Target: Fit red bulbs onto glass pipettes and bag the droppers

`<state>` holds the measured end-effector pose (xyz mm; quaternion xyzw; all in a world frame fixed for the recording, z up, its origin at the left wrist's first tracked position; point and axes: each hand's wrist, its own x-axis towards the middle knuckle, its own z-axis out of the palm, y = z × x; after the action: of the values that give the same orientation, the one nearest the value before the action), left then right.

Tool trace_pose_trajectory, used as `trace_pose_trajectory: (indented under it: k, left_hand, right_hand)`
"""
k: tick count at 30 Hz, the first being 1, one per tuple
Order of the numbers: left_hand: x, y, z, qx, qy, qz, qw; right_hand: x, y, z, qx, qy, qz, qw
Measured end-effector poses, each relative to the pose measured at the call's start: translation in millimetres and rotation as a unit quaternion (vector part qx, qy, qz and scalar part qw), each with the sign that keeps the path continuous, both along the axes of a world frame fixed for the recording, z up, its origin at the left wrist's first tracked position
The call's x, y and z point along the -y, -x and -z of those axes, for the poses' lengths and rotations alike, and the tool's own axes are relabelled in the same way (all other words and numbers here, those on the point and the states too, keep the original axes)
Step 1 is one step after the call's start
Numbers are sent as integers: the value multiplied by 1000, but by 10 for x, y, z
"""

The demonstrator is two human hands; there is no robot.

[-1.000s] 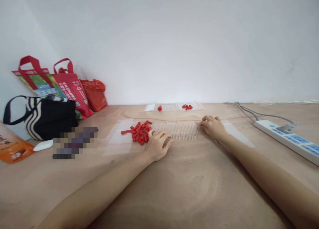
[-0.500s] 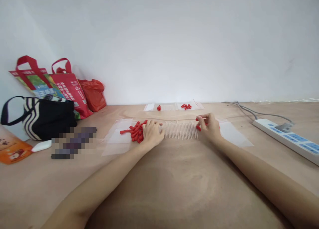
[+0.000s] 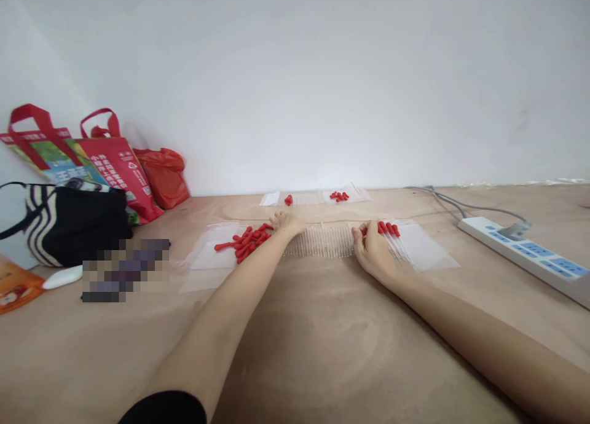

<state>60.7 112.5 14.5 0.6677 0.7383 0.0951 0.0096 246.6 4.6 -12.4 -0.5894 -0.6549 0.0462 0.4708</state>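
Note:
My left hand [image 3: 286,222] reaches past the near edge of a pile of small red balloon-like rubber pieces [image 3: 246,243], with its fingers apart at the pile's far right side. Its forearm hides part of the pile. Beside it lies a long row of thin white sticks, like cotton swabs [image 3: 318,242], set side by side. My right hand [image 3: 372,249] is at the right end of this row, fingers curled together; what they pinch is hidden. Just right of it, several sticks with red tips [image 3: 389,229] lie on a clear plastic bag [image 3: 431,249].
At the back, near the wall, lie small bags with more red pieces [image 3: 340,196] and sticks. A white power strip [image 3: 530,252] with a grey cable stands on the right. Shopping bags [image 3: 122,172], a black bag [image 3: 87,221] and a white object [image 3: 63,277] are on the left.
My left hand has moved from the pile's top to its far side. My right hand has come lower and slightly left; the red piece in its fingers is out of sight, and red-tipped sticks show beside it.

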Motion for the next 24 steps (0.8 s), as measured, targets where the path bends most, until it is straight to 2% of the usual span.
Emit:
trace_pose_trajectory:
  k: [8,15,17,20,24]
  left_hand:
    - [-3,-25,19,-5,13,2,1000]
    - [34,-125,20,25,12,-12,1000]
    - [47,-141,-24,49,10,-16,999]
    - [99,-128,-165,86,-10,-4,996]
    - [361,-34,-371,138,-72,84,984]
  right_hand:
    - [-124,-81,79,-6,13,18,1000]
    - [-132,-110,76,-40,-25,20,999]
    - [-79,-79,53,-43,-22,0,999]
    - [24,7,29,-30,-14,-68,997]
    - [115,128,46,1,-24,-166,986]
